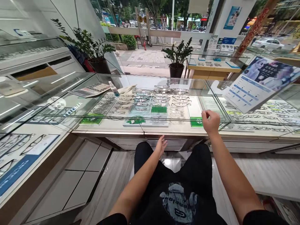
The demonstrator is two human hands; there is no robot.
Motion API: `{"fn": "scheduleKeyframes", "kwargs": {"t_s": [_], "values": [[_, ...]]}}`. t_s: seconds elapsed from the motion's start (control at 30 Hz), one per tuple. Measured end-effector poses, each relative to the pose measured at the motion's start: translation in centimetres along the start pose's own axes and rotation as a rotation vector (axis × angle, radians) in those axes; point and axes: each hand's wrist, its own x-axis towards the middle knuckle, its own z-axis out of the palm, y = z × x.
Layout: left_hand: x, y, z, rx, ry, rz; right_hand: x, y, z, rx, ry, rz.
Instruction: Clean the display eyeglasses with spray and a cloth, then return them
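Observation:
I sit behind a glass display counter point(70, 93) filled with rows of eyeglass frames point(161, 97). My left hand point(161, 145) hangs open, fingers stretched forward, just below the counter's back edge and above my knee. My right hand point(211, 122) is raised at the counter's rear glass edge with its fingers curled; whether it holds anything I cannot make out. Green label cards point(196, 122) lie on the shelf right beside that hand.
A calculator point(90, 90), a small spray bottle point(114, 89) and a white cloth point(125, 90) lie on the counter top at left. A tilted advertising board point(255, 84) stands at right. Potted plants point(177, 59) stand beyond. Another glass case point(21, 147) runs along my left.

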Motion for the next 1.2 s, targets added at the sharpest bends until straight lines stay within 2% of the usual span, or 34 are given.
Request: {"fn": "scheduleKeyframes", "kwargs": {"t_s": [0.13, 0.27, 0.43, 0.57, 0.73, 0.9, 1.0, 1.1, 1.2], "values": [[1.2, 0.6, 0.5, -0.024, -0.004, -0.03, -8.0, 1.6, -3.6, 0.005, 0.0, 0.145], [1.9, 0.9, 0.3, 0.0, 0.034, -0.015, -13.9, 3.1, -5.5, -0.001, -0.046, 0.253], [1.9, 0.7, 0.1, 0.082, 0.099, 0.018, -17.9, 4.1, -6.8, 0.004, -0.037, 0.379], [1.0, 0.4, -0.3, 0.124, 0.109, 0.04, -18.8, 3.9, -7.8, 0.027, -0.05, 0.41], [-0.4, -0.2, -1.4, 0.147, 0.1, 0.044, -15.7, 3.3, -9.2, 0.044, -0.016, 0.344], [-2.0, -1.1, -2.7, 0.155, 0.09, 0.034, -9.0, 1.6, -9.4, 0.086, -0.055, 0.138], [-3.2, -1.9, -3.4, 0.169, 0.097, 0.019, -4.8, 1.3, -8.5, 0.091, -0.145, 0.011], [-4.5, -2.5, -4.3, 0.189, 0.096, 0.006, -0.3, 3.1, -6.8, 0.048, -0.262, -0.056], [-5.8, -2.8, -5.5, 0.222, 0.092, -0.008, 4.1, 6.9, -5.0, -0.084, -0.41, -0.01]]}}
